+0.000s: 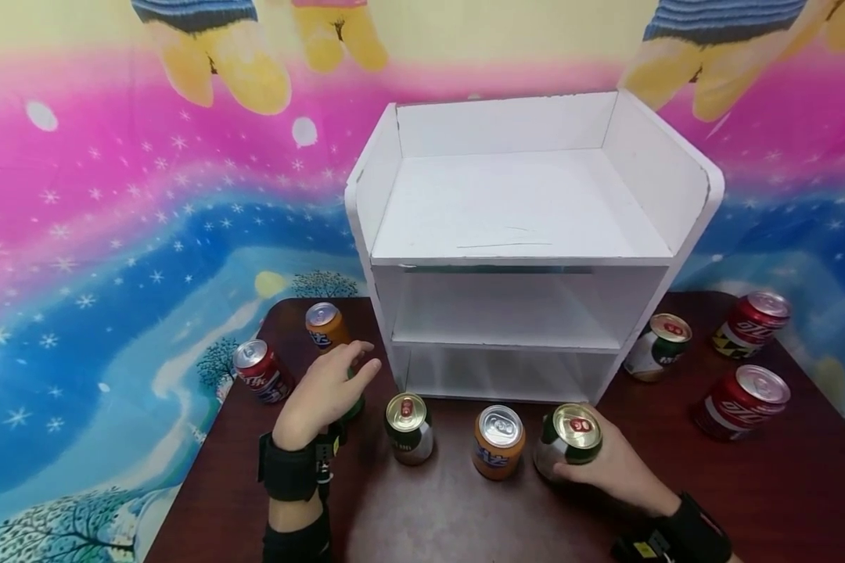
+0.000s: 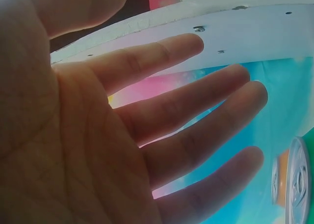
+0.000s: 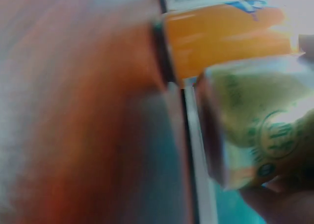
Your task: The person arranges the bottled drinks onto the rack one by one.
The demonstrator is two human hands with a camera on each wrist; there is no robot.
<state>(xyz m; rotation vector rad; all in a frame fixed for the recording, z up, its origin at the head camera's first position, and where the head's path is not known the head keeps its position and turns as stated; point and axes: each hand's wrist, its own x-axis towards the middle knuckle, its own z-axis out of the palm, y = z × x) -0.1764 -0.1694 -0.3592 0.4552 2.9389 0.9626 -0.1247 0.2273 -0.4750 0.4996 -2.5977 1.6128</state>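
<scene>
My right hand (image 1: 616, 461) grips a green-and-silver can (image 1: 570, 446) with a gold lid, thumb across its front side. In the right wrist view this can (image 3: 265, 121) appears tilted, close beside an orange can (image 3: 225, 37). My left hand (image 1: 327, 391) hovers at the table's left side, its fingers (image 2: 167, 111) spread and the palm bare. A green can (image 1: 355, 408) is mostly hidden behind that hand. Between the hands stand another gold-lidded green can (image 1: 408, 434) and the orange can (image 1: 498, 446).
A white shelf unit (image 1: 521, 205) with three levels stands at the back of the dark table (image 1: 422, 524). At the left are a red can (image 1: 264, 375) and an orange can (image 1: 327, 327). At the right stand a green-and-white can (image 1: 656, 350) and two red cans (image 1: 739, 403).
</scene>
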